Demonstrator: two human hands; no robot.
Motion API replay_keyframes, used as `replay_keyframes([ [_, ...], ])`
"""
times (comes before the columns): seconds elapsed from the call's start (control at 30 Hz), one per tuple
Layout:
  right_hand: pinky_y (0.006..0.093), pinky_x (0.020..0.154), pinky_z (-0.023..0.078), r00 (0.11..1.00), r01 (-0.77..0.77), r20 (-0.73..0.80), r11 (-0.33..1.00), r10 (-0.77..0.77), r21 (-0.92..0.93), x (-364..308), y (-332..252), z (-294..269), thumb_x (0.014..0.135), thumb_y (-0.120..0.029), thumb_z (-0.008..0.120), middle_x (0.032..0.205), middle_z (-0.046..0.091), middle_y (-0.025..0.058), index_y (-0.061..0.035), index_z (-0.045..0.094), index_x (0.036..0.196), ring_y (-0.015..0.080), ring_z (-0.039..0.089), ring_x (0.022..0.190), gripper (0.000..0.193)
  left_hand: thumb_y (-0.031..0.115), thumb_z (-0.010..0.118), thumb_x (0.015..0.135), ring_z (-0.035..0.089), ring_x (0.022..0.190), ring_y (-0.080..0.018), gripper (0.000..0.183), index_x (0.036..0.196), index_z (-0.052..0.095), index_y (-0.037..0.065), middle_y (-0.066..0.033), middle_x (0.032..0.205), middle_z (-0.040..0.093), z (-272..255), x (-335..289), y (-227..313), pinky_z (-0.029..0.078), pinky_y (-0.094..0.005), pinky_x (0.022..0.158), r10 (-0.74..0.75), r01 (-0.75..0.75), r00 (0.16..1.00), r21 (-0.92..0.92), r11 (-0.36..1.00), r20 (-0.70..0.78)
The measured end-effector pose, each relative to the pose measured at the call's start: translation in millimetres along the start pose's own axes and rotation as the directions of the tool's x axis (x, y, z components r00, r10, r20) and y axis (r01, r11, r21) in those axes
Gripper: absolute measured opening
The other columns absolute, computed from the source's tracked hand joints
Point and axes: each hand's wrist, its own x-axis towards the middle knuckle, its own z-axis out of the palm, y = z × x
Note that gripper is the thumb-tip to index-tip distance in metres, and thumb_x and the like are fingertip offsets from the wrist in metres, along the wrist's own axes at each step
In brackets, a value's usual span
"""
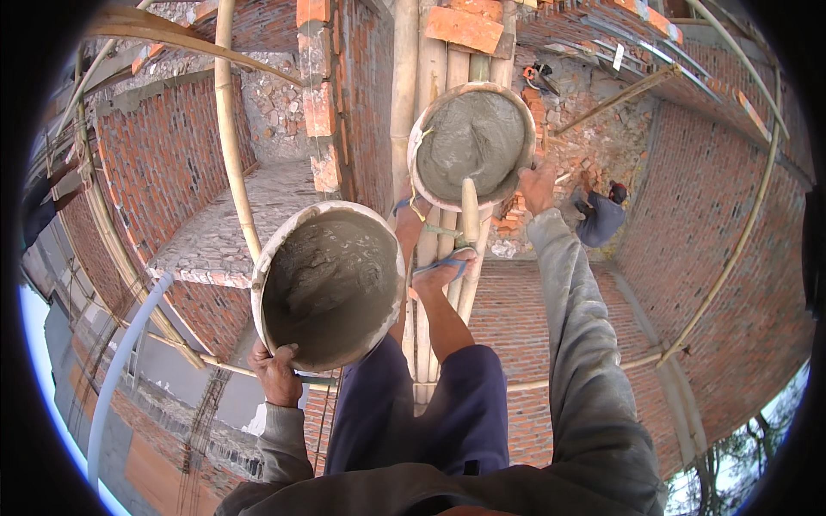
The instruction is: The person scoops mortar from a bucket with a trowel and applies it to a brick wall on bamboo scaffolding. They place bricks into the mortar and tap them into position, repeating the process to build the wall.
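My left hand [280, 376] grips the lower left rim of a pale bucket [260, 288]. The bucket is tilted and holds wet grey mortar [331, 279]. Farther ahead, a second bucket [416, 168], also full of grey mortar [473, 142], rests on bamboo poles. My right hand [539, 186] is closed on its right rim; some fingertips are hidden. At the near rim of that bucket a pale rounded handle [470, 211] sticks up; what it belongs to cannot be made out. A yellow cord [416, 202] hangs at the bucket's left side.
I stand on bundled bamboo poles [430, 335] high above the ground, a sandal [443, 261] on my foot. Loose bricks [465, 30] lie ahead. A brick wall edge [320, 112] and upright pole [228, 129] rise at left. Below right a person [602, 217] bends near rubble; another [39, 206] is far left.
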Motion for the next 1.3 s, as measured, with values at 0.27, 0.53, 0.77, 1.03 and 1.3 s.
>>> replay_keyframes([
  [0.27,0.0593,0.089,0.054,0.912,0.395,0.190,0.652,-0.363,-0.647,112,-84,-13,0.076,-0.004,0.064,0.104,0.072,0.0345,0.0067,0.071,0.106,0.0524,0.069,0.104,0.032,0.003,0.065,0.082,0.067,0.083,-0.0158,0.020,0.096,0.073,-0.009,-0.0087,0.092,0.075,-16,4,-3,0.055,-0.0308,0.081,0.061,-0.064,0.998,0.174,0.983,0.020],
  [0.53,0.0565,0.102,0.052,0.814,0.574,0.371,0.528,-0.446,-0.626,159,-130,10,0.076,-0.001,0.067,0.108,0.071,0.0281,0.0028,0.070,0.105,0.0512,0.066,0.112,0.029,0.002,0.065,0.082,0.065,0.079,-0.0128,0.019,0.095,0.073,-0.009,-0.0058,0.088,0.074,-8,8,-4,0.054,-0.0298,0.077,0.011,-0.017,0.999,0.116,0.993,0.052],
  [0.77,0.0562,0.099,0.052,0.730,0.679,0.478,0.439,-0.489,-0.589,148,-140,12,0.075,-0.002,0.066,0.115,0.067,0.0255,0.0027,0.066,0.128,0.0488,0.064,0.113,0.052,-0.001,0.064,0.081,0.065,0.077,-0.0123,0.016,0.093,0.073,-0.008,-0.0049,0.087,0.074,11,12,-7,0.054,-0.0292,0.076,-0.033,0.032,0.999,0.060,0.998,0.017],
  [1.03,0.0539,0.095,0.056,0.605,0.779,0.624,0.204,-0.494,-0.593,121,-203,89,0.081,0.002,0.070,0.119,0.065,0.0159,0.0002,0.068,0.120,0.0400,0.063,0.119,0.039,0.000,0.064,0.081,0.065,0.077,-0.0119,0.016,0.092,0.073,-0.006,-0.0047,0.086,0.074,12,10,-11,0.054,-0.0291,0.074,0.018,-0.018,1.000,0.086,0.996,-0.001],
  [1.3,0.0536,0.093,0.058,0.478,0.857,0.777,0.022,-0.410,-0.515,97,-258,205,0.098,-0.009,0.063,0.122,0.066,0.0062,-0.0083,0.075,0.111,0.0302,0.064,0.122,0.018,0.000,0.064,0.081,0.062,0.076,-0.0102,0.018,0.095,0.074,-0.005,-0.0017,0.083,0.072,10,9,-16,0.052,-0.0282,0.072,0.001,-0.001,1.000,0.012,1.000,0.031],
])
